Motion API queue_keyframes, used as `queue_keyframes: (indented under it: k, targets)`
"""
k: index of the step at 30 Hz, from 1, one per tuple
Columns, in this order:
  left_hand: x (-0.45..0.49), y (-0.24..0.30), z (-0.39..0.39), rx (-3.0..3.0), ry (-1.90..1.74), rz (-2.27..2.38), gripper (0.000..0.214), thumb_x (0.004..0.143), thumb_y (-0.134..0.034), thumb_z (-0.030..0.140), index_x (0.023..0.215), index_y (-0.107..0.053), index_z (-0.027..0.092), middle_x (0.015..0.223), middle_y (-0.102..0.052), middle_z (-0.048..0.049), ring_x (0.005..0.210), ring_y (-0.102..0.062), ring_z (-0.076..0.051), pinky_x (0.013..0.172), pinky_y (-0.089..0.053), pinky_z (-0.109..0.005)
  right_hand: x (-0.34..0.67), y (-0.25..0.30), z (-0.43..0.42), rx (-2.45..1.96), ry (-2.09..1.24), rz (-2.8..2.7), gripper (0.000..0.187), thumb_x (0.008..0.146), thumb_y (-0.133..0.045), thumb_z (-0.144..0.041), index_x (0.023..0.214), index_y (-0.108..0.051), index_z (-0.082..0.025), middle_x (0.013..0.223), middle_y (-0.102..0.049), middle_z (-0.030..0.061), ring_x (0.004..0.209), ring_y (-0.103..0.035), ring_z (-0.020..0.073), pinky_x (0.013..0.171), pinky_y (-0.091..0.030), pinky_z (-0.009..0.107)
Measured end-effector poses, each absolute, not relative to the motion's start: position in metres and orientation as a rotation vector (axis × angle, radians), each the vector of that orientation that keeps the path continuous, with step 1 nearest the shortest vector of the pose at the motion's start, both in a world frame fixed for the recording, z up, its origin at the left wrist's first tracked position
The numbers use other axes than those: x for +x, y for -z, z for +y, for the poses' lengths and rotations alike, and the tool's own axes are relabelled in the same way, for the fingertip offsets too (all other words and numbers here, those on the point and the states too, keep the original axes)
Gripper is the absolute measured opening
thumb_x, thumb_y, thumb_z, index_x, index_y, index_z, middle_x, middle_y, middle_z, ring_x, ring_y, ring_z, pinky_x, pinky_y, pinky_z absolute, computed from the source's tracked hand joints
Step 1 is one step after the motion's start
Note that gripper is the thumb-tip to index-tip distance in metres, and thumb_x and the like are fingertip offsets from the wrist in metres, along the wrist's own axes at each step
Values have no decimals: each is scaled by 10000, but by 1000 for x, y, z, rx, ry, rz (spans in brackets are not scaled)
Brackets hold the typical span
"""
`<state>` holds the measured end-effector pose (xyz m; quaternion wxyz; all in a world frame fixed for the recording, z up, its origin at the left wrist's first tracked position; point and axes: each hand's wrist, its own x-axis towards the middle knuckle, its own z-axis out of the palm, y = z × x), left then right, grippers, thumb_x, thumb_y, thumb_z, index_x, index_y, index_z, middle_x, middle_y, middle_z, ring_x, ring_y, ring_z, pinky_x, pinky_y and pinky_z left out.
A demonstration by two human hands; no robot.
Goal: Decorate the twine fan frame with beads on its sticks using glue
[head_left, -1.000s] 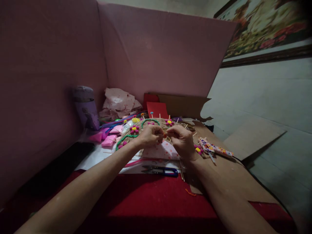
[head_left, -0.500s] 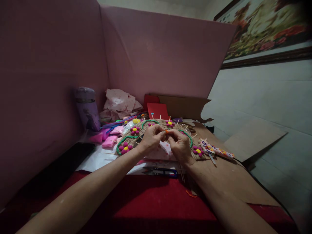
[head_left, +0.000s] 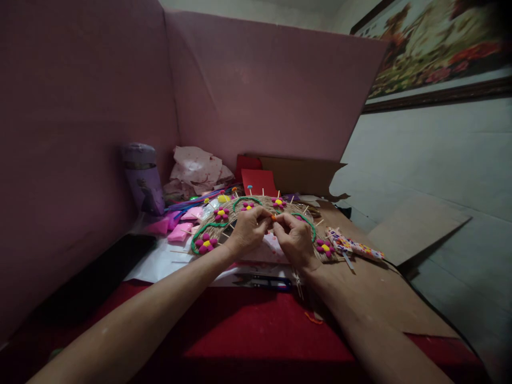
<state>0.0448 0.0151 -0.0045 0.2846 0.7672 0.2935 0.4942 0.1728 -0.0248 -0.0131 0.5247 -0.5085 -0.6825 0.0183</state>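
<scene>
Both hands meet over a round woven jute mat [head_left: 224, 226] trimmed with green cord, pink and yellow clay flowers [head_left: 205, 243] and upright toothpicks. My left hand [head_left: 247, 230] and my right hand [head_left: 295, 238] are closed in pinches, fingertips together on a tiny orange piece [head_left: 273, 216] held between them just above the mat's centre. The hands hide the middle of the mat.
Small blue-handled snips [head_left: 267, 280] lie on the red cloth just before the hands. A purple bottle [head_left: 143, 178], pink clay packets [head_left: 178, 231] and crumpled paper [head_left: 198, 169] sit at left. A patterned packet [head_left: 354, 246] lies right on brown cardboard [head_left: 372, 293]. Pink board walls stand behind.
Both hands have dropped slightly toward the mat and drawn a little closer to me, still pinching the orange piece. The view shifted a bit, so more of the mat's flowers show.
</scene>
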Motion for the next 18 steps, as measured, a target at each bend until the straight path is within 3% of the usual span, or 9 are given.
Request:
queue_keyframes:
  k: [8, 18]
  targets:
    - [45, 3, 16, 1913, -1333, 715, 84, 728, -479, 155, 692, -551, 135, 557, -568, 20, 486, -520, -70, 454, -412, -175, 172, 16, -12, -980, -693, -1379, 249, 757, -554, -406, 661, -529, -178, 549, -509, -35, 396, -416, 74, 365, -325, 205]
    - [46, 15, 22, 1965, -1331, 807, 91, 730, -484, 167, 712, -570, 143, 542, -548, 35, 475, -493, -67, 464, -385, -177, 170, 26, -7, -959, -805, -1340, 269, 744, -574, -434, 672, -484, -192, 463, -425, -81, 365, -379, 66, 361, -291, 188]
